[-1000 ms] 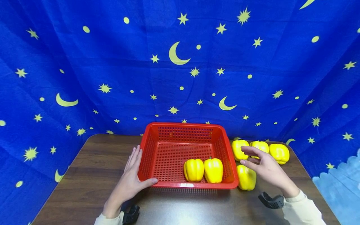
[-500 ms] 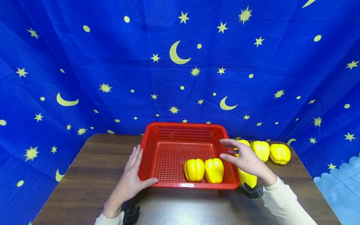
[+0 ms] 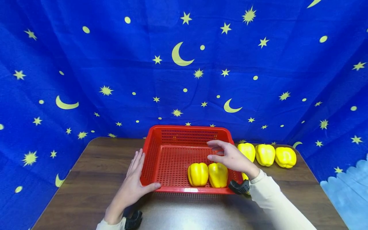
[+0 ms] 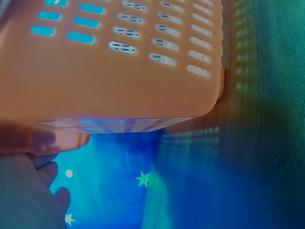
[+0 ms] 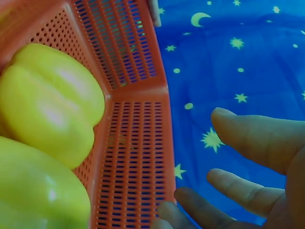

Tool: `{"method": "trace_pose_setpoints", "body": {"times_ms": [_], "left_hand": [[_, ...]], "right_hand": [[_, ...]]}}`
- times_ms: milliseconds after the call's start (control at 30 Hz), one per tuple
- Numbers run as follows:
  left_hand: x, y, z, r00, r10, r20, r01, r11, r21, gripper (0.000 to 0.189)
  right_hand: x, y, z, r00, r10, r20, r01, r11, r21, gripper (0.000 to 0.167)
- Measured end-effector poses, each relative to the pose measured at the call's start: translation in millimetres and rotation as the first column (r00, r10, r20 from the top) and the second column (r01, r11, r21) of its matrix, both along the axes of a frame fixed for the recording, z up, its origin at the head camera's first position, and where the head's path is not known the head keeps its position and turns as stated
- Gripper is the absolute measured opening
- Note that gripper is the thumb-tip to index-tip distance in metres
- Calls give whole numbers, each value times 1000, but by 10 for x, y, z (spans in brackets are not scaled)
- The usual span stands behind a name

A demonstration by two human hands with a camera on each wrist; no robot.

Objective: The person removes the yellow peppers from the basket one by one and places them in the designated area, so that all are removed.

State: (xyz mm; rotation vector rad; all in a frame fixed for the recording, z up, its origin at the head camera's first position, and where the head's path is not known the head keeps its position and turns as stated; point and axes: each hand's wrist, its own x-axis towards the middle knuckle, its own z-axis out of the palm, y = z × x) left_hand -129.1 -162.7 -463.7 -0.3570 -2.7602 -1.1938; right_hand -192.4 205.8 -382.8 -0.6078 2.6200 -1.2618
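Note:
In the head view a red plastic basket (image 3: 184, 127) sits on the table, with two yellow bell peppers (image 3: 198, 174) side by side in its front right part. My left hand (image 3: 130, 183) rests against the basket's left front corner, its thumb on the front rim and its fingers straight along the left side. The left wrist view shows the perforated wall (image 4: 105, 86) and a few fingertips. Above the basket's right part hovers my right hand (image 3: 231, 156), with fingers spread and nothing between them. It partly covers the right-hand pepper (image 3: 218, 177).
Three yellow bell peppers (image 3: 265, 155) stand in a row right of the basket. Another pepper (image 3: 245, 176) is mostly hidden behind my right wrist. The brown wooden table (image 3: 97, 166) ends at a blue curtain (image 3: 129, 70) with moons and stars.
My right hand has moved left from above the peppers beside the basket to over the basket's right part. The left hand keeps its place, and so do the peppers.

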Motion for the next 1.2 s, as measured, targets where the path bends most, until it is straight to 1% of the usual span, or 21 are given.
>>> {"method": "trace_pose_setpoints", "body": {"times_ms": [133, 300, 400, 533, 667, 800, 933, 1067, 1200], "left_hand": [[3, -5, -4, 1000, -1, -9, 1, 1000, 1, 121], [-1, -13, 1, 1000, -5, -23, 5, 1000, 8, 122], [-3, -13, -2, 1000, -5, -17, 5, 1000, 12, 121], [-1, -10, -9, 1000, -10, -30, 11, 1000, 8, 121], [-2, -7, -9, 999, -17, -39, 17, 1000, 14, 121], [6, -8, -8, 999, -13, -36, 14, 1000, 12, 122], [11, -11, -10, 999, -12, -34, 12, 1000, 12, 122], [13, -9, -11, 999, -13, -44, 13, 1000, 9, 122], [10, -13, -16, 998, -18, -61, 18, 1000, 3, 122]], "right_hand": [[-65, -78, -38, 999, 32, 18, -32, 999, -6, 50], [-162, -175, -79, 994, 68, 84, -66, 998, -20, 52], [-203, -238, -92, 988, 80, 129, -82, 997, 10, 52], [-248, -292, -107, 979, 99, 176, -115, 990, 80, 53], [-290, -322, -116, 968, 131, 213, -164, 976, 145, 56], [-313, -331, -158, 961, 170, 220, -217, 954, 208, 60], [-323, -325, -210, 952, 191, 238, -245, 944, 223, 64], [-321, -321, -235, 942, 210, 263, -274, 932, 239, 71], [-315, -328, -250, 933, 217, 288, -301, 909, 290, 79]]}}
